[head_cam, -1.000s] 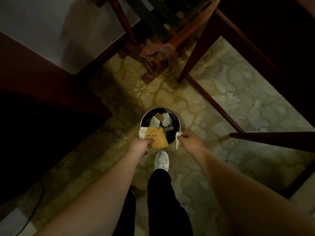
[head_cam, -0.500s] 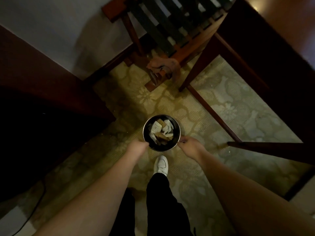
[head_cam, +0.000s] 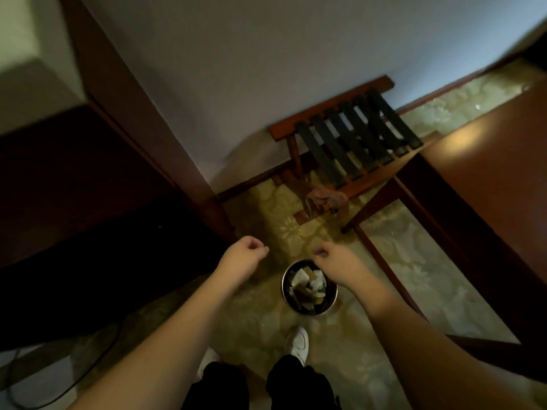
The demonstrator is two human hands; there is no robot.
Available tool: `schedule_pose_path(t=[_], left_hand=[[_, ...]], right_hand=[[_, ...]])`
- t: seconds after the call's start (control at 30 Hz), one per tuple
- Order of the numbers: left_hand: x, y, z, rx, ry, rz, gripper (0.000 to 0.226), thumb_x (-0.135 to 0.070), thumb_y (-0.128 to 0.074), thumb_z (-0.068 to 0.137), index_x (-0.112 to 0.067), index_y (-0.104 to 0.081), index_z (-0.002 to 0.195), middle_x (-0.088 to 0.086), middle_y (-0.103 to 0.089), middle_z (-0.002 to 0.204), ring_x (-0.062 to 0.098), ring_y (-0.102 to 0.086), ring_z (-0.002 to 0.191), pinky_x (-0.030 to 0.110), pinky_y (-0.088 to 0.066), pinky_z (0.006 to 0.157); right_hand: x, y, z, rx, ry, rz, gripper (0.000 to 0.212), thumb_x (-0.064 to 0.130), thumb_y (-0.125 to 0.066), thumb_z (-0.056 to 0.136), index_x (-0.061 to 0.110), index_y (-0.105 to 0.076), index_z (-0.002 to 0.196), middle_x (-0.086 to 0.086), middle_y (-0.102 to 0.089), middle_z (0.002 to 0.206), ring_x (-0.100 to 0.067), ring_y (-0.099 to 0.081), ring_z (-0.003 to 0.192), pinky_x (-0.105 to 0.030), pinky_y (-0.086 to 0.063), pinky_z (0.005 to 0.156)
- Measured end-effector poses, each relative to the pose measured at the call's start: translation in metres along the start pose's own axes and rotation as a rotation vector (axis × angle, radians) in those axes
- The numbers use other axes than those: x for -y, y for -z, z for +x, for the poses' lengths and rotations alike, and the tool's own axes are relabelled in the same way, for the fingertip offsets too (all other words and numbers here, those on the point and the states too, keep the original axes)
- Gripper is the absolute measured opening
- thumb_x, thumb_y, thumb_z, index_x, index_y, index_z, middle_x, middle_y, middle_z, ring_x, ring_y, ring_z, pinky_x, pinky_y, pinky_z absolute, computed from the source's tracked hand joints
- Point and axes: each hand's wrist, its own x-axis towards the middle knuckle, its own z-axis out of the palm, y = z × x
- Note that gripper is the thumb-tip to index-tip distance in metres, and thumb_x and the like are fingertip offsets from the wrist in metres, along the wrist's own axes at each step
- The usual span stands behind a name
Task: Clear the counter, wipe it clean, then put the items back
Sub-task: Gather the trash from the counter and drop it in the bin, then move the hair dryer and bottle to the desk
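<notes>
While both arms are stretched out over the patterned carpet [head_cam: 393,261], nothing is held in either hand: the left hand [head_cam: 245,253] and the right hand [head_cam: 331,257] are seen with fingers loosely curled and empty. A round bin [head_cam: 333,301] filled with crumpled paper and wrappers is placed on the floor, just under the right wrist. A slatted rack [head_cam: 349,143] is set against the wall beyond, beside a wooden table [head_cam: 488,184].

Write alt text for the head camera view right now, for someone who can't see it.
Looking down from head height, a person's left hand and right hand hang loosely curled and hold nothing above a small round bin of paper scraps on a patterned floor. A folding luggage rack stands against the wall beyond.
</notes>
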Motion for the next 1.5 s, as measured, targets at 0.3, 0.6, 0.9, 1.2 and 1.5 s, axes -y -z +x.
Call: schedule_pose_path(t=[0.3,0.6,0.9,1.2,1.5], left_hand=[[-0.061,0.121,-0.129,-0.289,-0.237,-0.236,0.008,-0.036,-0.059,0.093,-0.032,-0.065,0.096,-0.006,-0.067,0.092,0.009,-0.063,0.088,0.029,-0.052,0.08],[-0.066,0.246,-0.221,-0.639,-0.451,-0.409,0.006,-0.024,-0.065,0.09,-0.026,-0.07,0.087,0.003,-0.071,0.085,0.017,-0.065,0.08,0.032,-0.049,0.076],[-0.083,0.381,-0.226,-0.894,-0.438,-0.245,0.013,-0.032,-0.056,0.096,-0.021,-0.063,0.099,-0.003,-0.064,0.087,0.008,-0.058,0.078,0.024,-0.04,0.059],[-0.113,0.462,-0.159,-0.742,-0.228,0.04,0.023,-0.033,-0.055,0.092,-0.011,-0.058,0.095,0.007,-0.058,0.083,0.018,-0.052,0.071,0.03,-0.038,0.059],[-0.118,0.49,-0.118,-0.584,-0.126,0.17,0.041,-0.039,-0.047,0.098,-0.009,-0.057,0.123,0.011,-0.061,0.108,0.026,-0.059,0.101,0.032,-0.046,0.086]], right_hand=[[0.171,0.067,-0.082,-0.184,0.497,-0.122,0.029,0.041,-0.051,0.095,0.033,-0.057,0.122,0.016,-0.059,0.105,0.0,-0.053,0.088,-0.016,-0.041,0.067],[0.312,0.11,-0.151,-0.214,0.93,-0.136,0.017,0.036,-0.051,0.095,0.034,-0.062,0.109,0.019,-0.062,0.099,0.0,-0.057,0.091,-0.022,-0.049,0.078],[0.446,0.125,-0.14,-0.336,1.029,-0.253,0.024,0.032,-0.048,0.097,0.025,-0.062,0.115,0.01,-0.063,0.106,-0.007,-0.055,0.09,-0.025,-0.044,0.073],[0.57,0.143,-0.102,-0.425,0.891,0.0,0.043,0.029,-0.053,0.092,0.017,-0.048,0.133,-0.005,-0.059,0.124,-0.021,-0.061,0.101,-0.034,-0.051,0.081],[0.633,0.153,-0.071,-0.483,0.718,0.404,0.057,0.028,-0.055,0.091,0.013,-0.032,0.142,-0.005,-0.054,0.124,-0.024,-0.059,0.1,-0.041,-0.052,0.087]])
